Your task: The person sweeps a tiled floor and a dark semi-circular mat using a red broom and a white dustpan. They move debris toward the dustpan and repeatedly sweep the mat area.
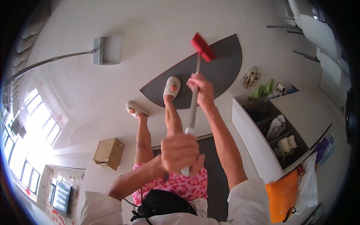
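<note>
I hold a long-handled floor tool by its metal pole (193,111) with both hands. My left hand (180,153) wraps the white grip at the pole's near end. Farther down, my right hand (202,88) grasps the pole. The tool's red head (203,47) is slightly blurred; I cannot tell whether it is a broom or a scrub brush. It appears over the straight edge of a dark grey half-round doormat (219,70). One white slipper (172,87) is on the mat, the other (136,109) on the pale floor.
A grey dustpan (112,50) with a broom (98,51) stands at the left. To the right are sandals (250,78), green slippers (260,91) and an open shoe cabinet (257,149) with shoes inside. A cardboard box (108,153), an orange bag (281,194) and white chairs (317,36) surround me.
</note>
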The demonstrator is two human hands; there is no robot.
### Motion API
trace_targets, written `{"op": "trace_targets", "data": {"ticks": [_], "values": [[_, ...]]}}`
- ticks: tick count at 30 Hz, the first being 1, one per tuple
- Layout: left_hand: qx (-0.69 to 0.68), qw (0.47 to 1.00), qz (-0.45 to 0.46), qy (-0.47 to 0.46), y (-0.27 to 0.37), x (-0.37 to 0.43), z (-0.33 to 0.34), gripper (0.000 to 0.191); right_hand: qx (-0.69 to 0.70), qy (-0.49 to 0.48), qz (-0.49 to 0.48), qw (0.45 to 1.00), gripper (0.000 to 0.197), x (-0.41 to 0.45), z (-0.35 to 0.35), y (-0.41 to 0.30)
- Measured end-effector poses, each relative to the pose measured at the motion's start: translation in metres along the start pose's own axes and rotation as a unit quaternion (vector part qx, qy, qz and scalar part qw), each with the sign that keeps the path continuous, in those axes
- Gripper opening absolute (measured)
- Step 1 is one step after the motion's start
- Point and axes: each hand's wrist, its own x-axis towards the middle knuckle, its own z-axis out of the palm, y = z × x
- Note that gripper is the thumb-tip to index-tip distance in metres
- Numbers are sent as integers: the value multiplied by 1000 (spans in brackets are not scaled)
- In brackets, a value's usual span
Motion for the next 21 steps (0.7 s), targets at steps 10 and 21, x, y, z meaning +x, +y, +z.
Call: {"op": "trace_targets", "data": {"ticks": [10,21], "values": [[-201,971,78,-106,-18,30,59,23,-124,107,-14,986,15,28,-107,34],[-55,994,-74,-61,-36,45,40,23,29,109,-42,993,12,72,-36,54]]}}
